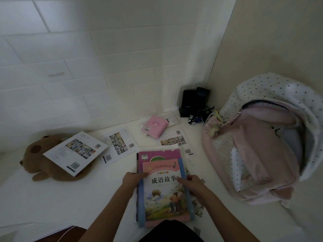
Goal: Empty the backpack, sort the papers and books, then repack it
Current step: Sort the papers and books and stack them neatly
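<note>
A stack of books [163, 194] lies in front of me on the white surface, topped by a pink storybook with a painted cover; a purple-covered book [158, 154] sticks out behind it. My left hand [133, 178] grips the stack's left edge. My right hand [189, 182] grips the right edge, thumb on the top cover. The pink and polka-dot backpack [262, 147] lies open at the right. Loose printed papers [75, 151] are scattered behind the stack, and a small pink spiral notebook [154, 126] lies on some of them.
A brown plush toy [42, 165] lies at the left, partly under a printed sheet. A black device with cables [192, 103] stands in the corner against the white tiled wall. More small papers [198, 208] lie by the stack's right side.
</note>
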Motion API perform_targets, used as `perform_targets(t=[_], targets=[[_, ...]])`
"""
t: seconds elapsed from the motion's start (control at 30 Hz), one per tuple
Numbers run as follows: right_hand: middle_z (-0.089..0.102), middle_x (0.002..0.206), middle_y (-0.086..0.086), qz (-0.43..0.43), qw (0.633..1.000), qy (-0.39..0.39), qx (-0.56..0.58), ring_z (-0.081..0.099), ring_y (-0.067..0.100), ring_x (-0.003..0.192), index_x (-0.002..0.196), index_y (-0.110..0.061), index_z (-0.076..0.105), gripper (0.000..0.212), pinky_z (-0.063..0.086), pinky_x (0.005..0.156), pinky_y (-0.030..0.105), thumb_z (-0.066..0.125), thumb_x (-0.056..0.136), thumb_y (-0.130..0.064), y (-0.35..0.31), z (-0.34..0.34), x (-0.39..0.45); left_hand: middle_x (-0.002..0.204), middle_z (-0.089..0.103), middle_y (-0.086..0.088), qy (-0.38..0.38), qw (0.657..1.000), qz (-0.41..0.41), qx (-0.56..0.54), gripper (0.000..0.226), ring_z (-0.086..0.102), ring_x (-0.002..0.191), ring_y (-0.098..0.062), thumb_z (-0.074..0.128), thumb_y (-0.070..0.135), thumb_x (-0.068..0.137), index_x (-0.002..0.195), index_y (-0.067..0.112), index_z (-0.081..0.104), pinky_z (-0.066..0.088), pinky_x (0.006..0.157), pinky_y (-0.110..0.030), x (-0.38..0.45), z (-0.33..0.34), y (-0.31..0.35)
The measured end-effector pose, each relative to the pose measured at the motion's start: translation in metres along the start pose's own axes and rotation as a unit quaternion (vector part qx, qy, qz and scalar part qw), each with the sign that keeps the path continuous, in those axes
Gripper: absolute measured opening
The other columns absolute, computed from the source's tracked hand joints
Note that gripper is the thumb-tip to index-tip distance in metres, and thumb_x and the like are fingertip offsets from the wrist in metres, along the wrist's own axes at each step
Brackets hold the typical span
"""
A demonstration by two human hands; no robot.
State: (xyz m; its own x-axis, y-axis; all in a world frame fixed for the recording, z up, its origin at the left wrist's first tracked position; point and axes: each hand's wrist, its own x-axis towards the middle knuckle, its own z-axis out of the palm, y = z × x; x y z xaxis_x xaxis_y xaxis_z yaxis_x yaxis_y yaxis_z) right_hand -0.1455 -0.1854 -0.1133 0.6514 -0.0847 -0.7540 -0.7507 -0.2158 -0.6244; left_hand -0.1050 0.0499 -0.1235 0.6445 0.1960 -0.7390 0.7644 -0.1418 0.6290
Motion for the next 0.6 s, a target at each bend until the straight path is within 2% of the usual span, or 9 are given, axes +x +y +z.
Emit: perform_targets(t=[0.07, 0.13, 0.2, 0.27, 0.33, 0.37, 0.43, 0.5, 0.6], targets=[[0.054, 0.095, 0.007, 0.015, 1.0, 0.008, -0.006, 0.057, 0.023, 0.087, 0.111, -0.005, 0.054, 0.05, 0.053, 0.085, 0.036, 0.071, 0.081, -0.041, -0.002, 0.003, 0.002, 0.093, 0.06, -0.015, 0.024, 0.995, 0.014, 0.093, 0.055, 0.057, 0.087, -0.029, 0.084, 0.035, 0.065, 0.099, -0.002, 0.061, 0.05, 0.076, -0.032, -0.002, 0.005, 0.003], [0.053, 0.103, 0.009, 0.02, 0.999, 0.032, -0.036, 0.055, 0.023, 0.091, 0.111, -0.005, 0.05, 0.055, 0.052, 0.087, 0.037, 0.073, 0.078, -0.043, -0.006, 0.006, 0.004, 0.091, 0.058, -0.012, 0.047, 0.99, 0.039, 0.129, 0.058, 0.057, 0.093, -0.03, 0.085, 0.042, 0.058, 0.09, 0.004, 0.055, 0.053, 0.084, -0.037, -0.006, 0.008, 0.002], [0.048, 0.105, 0.009, 0.026, 0.998, 0.039, -0.031, 0.053, 0.023, 0.092, 0.115, -0.004, 0.046, 0.062, 0.052, 0.072, 0.033, 0.075, 0.076, -0.043, -0.013, 0.007, 0.003, 0.09, 0.057, -0.011, 0.05, 0.991, 0.06, 0.106, 0.046, 0.059, 0.091, -0.03, 0.085, 0.03, 0.063, 0.08, 0.009, 0.048, 0.054, 0.082, -0.041, -0.007, 0.01, -0.002], [0.047, 0.1, 0.008, 0.035, 0.999, 0.037, 0.006, 0.054, 0.023, 0.09, 0.124, -0.002, 0.043, 0.073, 0.045, 0.059, 0.028, 0.077, 0.073, -0.043, -0.012, 0.007, 0.006, 0.095, 0.061, -0.015, 0.04, 0.994, 0.065, 0.082, 0.042, 0.061, 0.083, -0.028, 0.084, 0.022, 0.066, 0.085, 0.006, 0.05, 0.055, 0.067, -0.035, -0.007, 0.009, -0.004], [0.05, 0.096, 0.008, 0.035, 0.998, 0.042, 0.038, 0.056, 0.022, 0.086, 0.122, -0.001, 0.045, 0.073, 0.049, 0.069, 0.031, 0.08, 0.07, -0.04, -0.012, 0.008, 0.006, 0.097, 0.064, -0.019, 0.033, 0.995, 0.067, 0.066, 0.049, 0.06, 0.073, -0.023, 0.083, 0.02, 0.067, 0.098, -0.004, 0.054, 0.047, 0.052, -0.026, -0.007, 0.006, -0.003], [0.052, 0.101, 0.01, 0.03, 0.997, 0.041, 0.056, 0.058, 0.023, 0.09, 0.124, -0.001, 0.044, 0.08, 0.052, 0.078, 0.034, 0.082, 0.066, -0.041, -0.008, 0.008, 0.011, 0.094, 0.064, -0.019, 0.032, 0.996, 0.066, 0.049, 0.048, 0.059, 0.069, -0.02, 0.083, 0.02, 0.068, 0.098, -0.005, 0.054, 0.045, 0.05, -0.024, -0.006, 0.005, -0.003], [0.051, 0.124, 0.013, 0.034, 0.997, 0.024, 0.071, 0.057, 0.029, 0.108, 0.133, -0.004, 0.037, 0.096, 0.052, 0.092, 0.041, 0.085, 0.059, -0.043, -0.008, 0.011, 0.009, 0.082, 0.061, -0.015, 0.025, 0.998, 0.059, 0.023, 0.038, 0.055, 0.064, -0.018, 0.082, 0.019, 0.069, 0.083, -0.001, 0.053, 0.044, 0.051, -0.024, -0.005, 0.003, -0.002], [0.053, 0.13, 0.015, 0.032, 0.995, -0.002, 0.091, 0.059, 0.028, 0.107, 0.132, -0.002, 0.042, 0.08, 0.052, 0.091, 0.039, 0.082, 0.07, -0.034, -0.009, 0.014, 0.003, 0.075, 0.059, -0.015, 0.011, 0.999, 0.05, 0.008, 0.035, 0.053, 0.062, -0.018, 0.084, 0.02, 0.067, 0.072, 0.003, 0.052, 0.044, 0.054, -0.023, -0.005, 0.0, -0.002], [0.066, 0.114, 0.013, 0.004, 0.995, -0.026, 0.101, 0.067, 0.023, 0.09, 0.111, -0.009, 0.061, 0.039, 0.056, 0.082, 0.038, 0.077, 0.078, -0.024, -0.006, 0.015, -0.006, 0.084, 0.07, -0.02, -0.03, 0.999, 0.041, -0.009, 0.028, 0.063, 0.065, -0.024, 0.084, 0.016, 0.066, 0.081, -0.001, 0.067, 0.051, 0.055, -0.024, -0.004, -0.007, -0.005]])
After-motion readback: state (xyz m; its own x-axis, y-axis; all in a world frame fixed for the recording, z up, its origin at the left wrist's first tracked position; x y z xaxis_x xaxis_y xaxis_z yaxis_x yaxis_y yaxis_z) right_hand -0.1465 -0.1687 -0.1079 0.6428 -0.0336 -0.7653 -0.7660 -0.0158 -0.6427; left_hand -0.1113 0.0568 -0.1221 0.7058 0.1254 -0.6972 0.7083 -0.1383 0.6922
